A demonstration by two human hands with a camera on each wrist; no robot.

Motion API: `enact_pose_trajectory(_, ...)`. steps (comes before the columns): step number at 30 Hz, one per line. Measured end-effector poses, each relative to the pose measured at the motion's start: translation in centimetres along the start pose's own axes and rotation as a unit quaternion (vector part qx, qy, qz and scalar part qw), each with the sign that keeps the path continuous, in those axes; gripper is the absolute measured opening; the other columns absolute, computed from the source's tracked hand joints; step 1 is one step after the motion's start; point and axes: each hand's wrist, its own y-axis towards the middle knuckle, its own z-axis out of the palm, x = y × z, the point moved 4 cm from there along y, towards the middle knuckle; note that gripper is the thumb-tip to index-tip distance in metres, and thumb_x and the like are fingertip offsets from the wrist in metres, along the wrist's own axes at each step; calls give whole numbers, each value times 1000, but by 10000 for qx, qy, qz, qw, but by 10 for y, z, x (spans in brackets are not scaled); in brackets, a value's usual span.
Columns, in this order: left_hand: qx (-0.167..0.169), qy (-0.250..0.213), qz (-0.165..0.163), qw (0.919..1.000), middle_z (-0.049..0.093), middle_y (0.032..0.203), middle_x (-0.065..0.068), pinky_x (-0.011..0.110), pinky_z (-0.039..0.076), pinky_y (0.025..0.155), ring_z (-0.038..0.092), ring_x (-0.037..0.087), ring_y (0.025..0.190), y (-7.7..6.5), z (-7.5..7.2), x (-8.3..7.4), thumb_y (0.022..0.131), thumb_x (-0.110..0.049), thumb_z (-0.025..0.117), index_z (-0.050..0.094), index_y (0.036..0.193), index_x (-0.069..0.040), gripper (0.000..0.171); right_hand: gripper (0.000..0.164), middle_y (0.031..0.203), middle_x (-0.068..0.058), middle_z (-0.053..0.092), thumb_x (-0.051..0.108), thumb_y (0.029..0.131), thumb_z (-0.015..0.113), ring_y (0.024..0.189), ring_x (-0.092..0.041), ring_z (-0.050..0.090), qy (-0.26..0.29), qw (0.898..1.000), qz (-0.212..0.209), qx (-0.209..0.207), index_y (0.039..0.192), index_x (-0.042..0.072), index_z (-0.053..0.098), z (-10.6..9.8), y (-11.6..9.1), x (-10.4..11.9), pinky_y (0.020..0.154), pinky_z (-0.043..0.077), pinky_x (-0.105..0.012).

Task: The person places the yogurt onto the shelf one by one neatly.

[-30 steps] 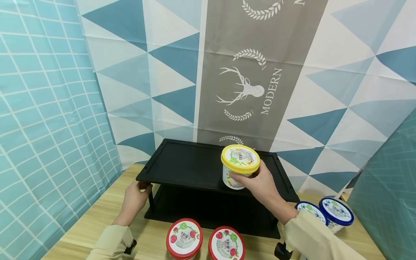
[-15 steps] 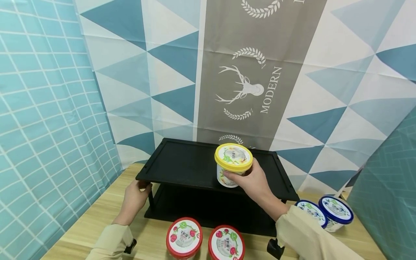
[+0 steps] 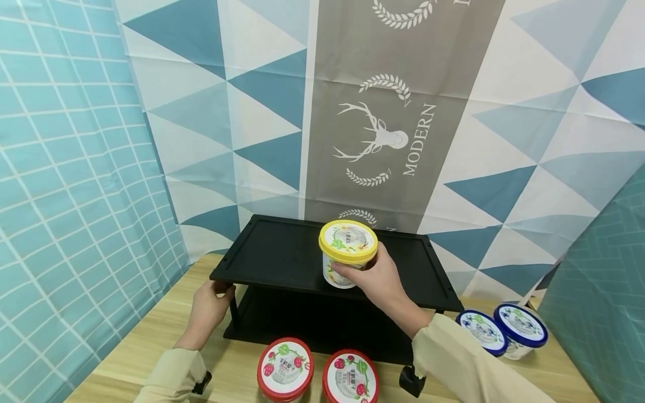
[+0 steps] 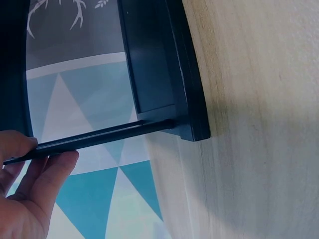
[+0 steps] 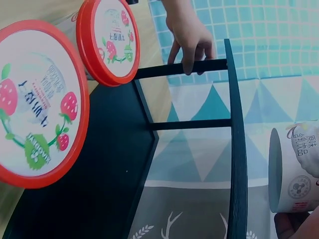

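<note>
A black two-tier shelf rack stands on the table against the patterned backdrop. My left hand grips its left side post just under the upper board; in the left wrist view thumb and fingers pinch the black post. My right hand holds a white paper tub with a yellow lid upright, thumb in front. In the right wrist view a gap shows between the tub's base and the upper board. The right hand's far fingers are hidden behind the tub.
Two red-lidded strawberry tubs, one on the left and one on the right, stand before the rack's lower board. Two blue-lidded tubs stand at the right end of the wooden table. Tiled-pattern sheeting hangs at left.
My right hand has carried the yellow-lidded tub leftward over the upper board, towards its middle. The left hand keeps its grip on the post, and the other tubs stay put.
</note>
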Motion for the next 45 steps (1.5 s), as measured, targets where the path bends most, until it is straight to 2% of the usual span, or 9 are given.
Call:
enact_pose_trajectory(10,46,-66,-92,9999,61,100,18,42,49,74,58,32,92,0,0,1,86,-11,52,53,108,-5,23,75,114,6,48,41,61,77,104,-12,53,123,9997,-228,4,121,27,35,14,4,6,84,50,-31)
enact_pose_trajectory(23,28,-75,-79,9999,62,99,18,42,49,73,59,33,93,1,1,3,86,-13,53,53,109,-7,24,77,115,5,48,43,61,77,107,-13,50,46,9997,-222,-37,123,23,36,29,7,6,86,48,-33)
enact_pose_trajectory(31,8,-3,-25,10000,62,98,18,42,49,71,59,33,92,0,0,4,86,-13,52,53,109,-7,24,80,113,7,47,49,59,75,106,-12,50,26,9999,-124,2,123,24,35,36,10,9,85,49,-34)
enact_pose_trajectory(45,117,-50,-233,9996,61,100,19,42,49,73,58,33,94,1,0,3,86,-14,52,53,109,-6,25,83,114,7,47,51,58,75,105,-12,51,58,9999,-145,56,125,24,33,46,15,10,85,49,-33)
